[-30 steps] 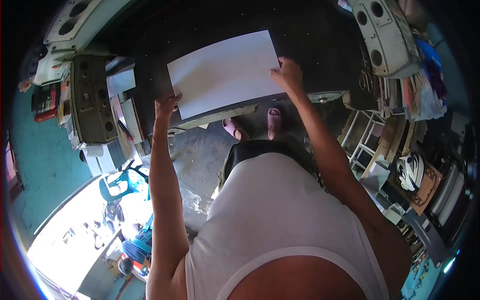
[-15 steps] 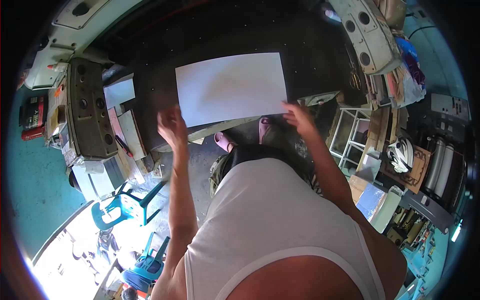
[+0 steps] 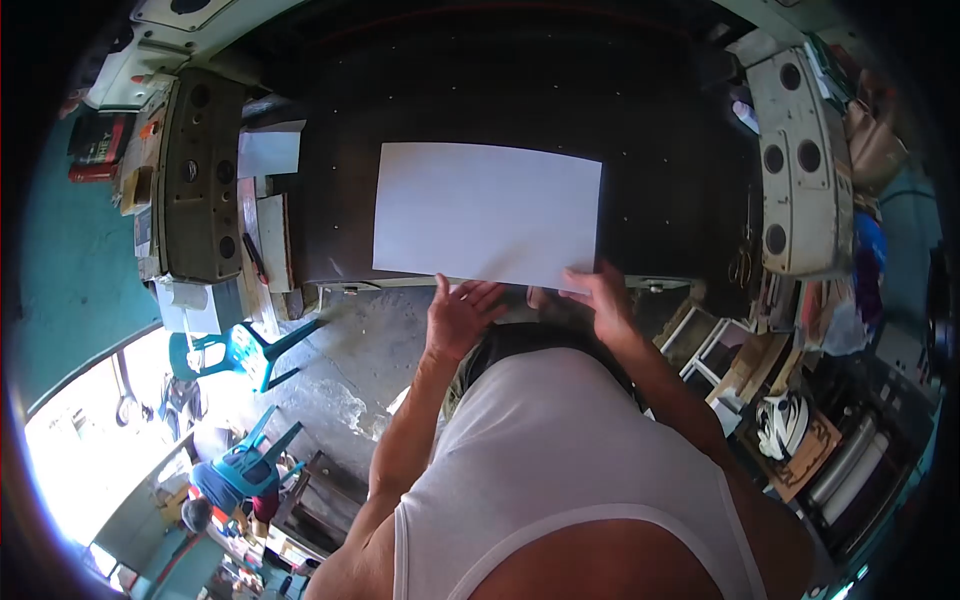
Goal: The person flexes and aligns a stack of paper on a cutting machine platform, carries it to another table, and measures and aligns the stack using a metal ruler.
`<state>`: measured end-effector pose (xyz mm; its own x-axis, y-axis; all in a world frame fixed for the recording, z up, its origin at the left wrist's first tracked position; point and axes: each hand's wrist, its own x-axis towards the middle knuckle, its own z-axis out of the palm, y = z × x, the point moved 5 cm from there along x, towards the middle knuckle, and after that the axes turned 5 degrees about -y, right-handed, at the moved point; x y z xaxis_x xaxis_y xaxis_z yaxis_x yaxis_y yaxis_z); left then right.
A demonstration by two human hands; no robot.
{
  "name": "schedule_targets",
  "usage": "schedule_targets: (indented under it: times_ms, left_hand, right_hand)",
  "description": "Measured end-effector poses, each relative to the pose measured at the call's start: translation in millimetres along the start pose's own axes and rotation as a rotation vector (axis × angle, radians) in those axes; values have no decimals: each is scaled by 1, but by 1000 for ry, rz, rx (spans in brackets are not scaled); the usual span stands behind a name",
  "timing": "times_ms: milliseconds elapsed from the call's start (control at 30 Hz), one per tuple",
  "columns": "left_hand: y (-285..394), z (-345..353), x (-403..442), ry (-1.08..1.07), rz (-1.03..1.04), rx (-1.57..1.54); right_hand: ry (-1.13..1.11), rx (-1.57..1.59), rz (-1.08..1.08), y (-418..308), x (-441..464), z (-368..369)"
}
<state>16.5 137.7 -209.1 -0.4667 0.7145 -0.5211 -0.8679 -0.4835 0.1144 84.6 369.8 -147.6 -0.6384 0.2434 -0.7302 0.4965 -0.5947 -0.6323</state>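
Observation:
A white sheet of paper point(image 3: 485, 210) lies flat on the dark work table point(image 3: 340, 190), its long front side close to the table's near edge. At the sheet's front right corner my right hand point(image 3: 608, 303) grips it, with a fingertip on top of the paper and other fingers partly hidden. Just in front of the sheet's near side is my left hand point(image 3: 460, 315), palm turned up and fingers apart, holding nothing; its thumb points toward the paper's edge.
Grey panels with round holes stand left point(image 3: 190, 180) and right point(image 3: 800, 165) of the table. Scissors point(image 3: 742, 262) lie at its right side. A blue plastic chair point(image 3: 250, 355) stands at left, and another person point(image 3: 225, 490) sits farther back. A white metal frame point(image 3: 705, 350) is at right.
The view has turned, and the paper now sits differently on the table. My left hand has moved right to the sheet's front side and turned palm up. My right hand has stayed at the corner.

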Motion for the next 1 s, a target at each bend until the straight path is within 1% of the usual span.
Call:
schedule_targets:
  times_ms: [33, 67, 133, 167, 233, 267, 333, 367, 400, 467, 500, 567, 600, 633, 667, 700, 733, 767, 800, 833, 867, 900, 933, 1000]
  left_hand:
    - [5, 2, -5, 45, 120, -29]
    - [11, 5, -7, 53, 141, -33]
    - [35, 28, -23, 82, 296, -23]
    - [44, 23, -28, 93, 322, -28]
    - [71, 2, -31, 219, 367, 18]
    - [85, -3, -29, 211, 383, 24]
    - [114, -13, -24, 276, 391, 217]
    - [130, -13, -17, 251, 321, 355]
    - [146, -9, -10, 240, 316, 360]
    - [168, 9, 10, 175, 149, 820]
    - [179, 18, 25, 160, 140, 826]
    - [200, 39, 55, 186, 151, 1028]
    - [203, 52, 68, 169, 144, 1032]
    - [206, 66, 80, 216, 219, 1113]
    - [212, 73, 89, 265, 297, 1191]
    - [215, 73, 98, 250, 289, 1192]
    - [216, 75, 107, 153, 295, 1142]
    - [216, 76, 115, 57, 300, 1090]
    - [218, 75, 121, 46, 294, 1091]
    - [221, 73, 126, 82, 328, 1041]
    - [226, 70, 130, 119, 363, 991]
    - [227, 72, 133, 107, 364, 991]
    - [228, 73, 135, 64, 373, 963]
    - [228, 80, 135, 10, 386, 935]
  right_hand:
    - [-18, -5, 8, -1, 5, -5]
    - [-16, -23, 0, -2, 11, -13]
    - [-38, -57, 8, 1, 21, -28]
    - [-47, -84, -11, 2, 29, -37]
    - [-37, -142, -24, -4, 38, -45]
    - [-51, -142, -37, -9, 43, -47]
    - [-73, -290, -141, -16, 55, -55]
    - [-1, -373, -220, -18, 66, -61]
    - [8, -369, -228, -28, 71, -57]
    - [102, -388, -209, -54, 80, -48]
    - [92, -355, -222, -63, 91, -44]
    - [53, -268, -236, -83, 117, -35]
    - [23, -212, -237, -91, 130, -31]
    - [40, -208, -245, -100, 143, -30]
    - [-20, -193, -244, -106, 157, -26]
    - [-81, -178, -241, -112, 165, -22]
    - [-68, -178, -245, -119, 168, -18]
    - [-57, -260, -244, -126, 170, -11]
    - [-46, -342, -243, -133, 169, -5]
    - [-37, -342, -248, -140, 166, 0]
    - [-36, -322, -175, -144, 164, 4]
    - [-34, -302, -105, -147, 164, 6]
    - [-27, -303, -115, -151, 162, 8]
    - [41, -243, -210, -156, 157, 8]
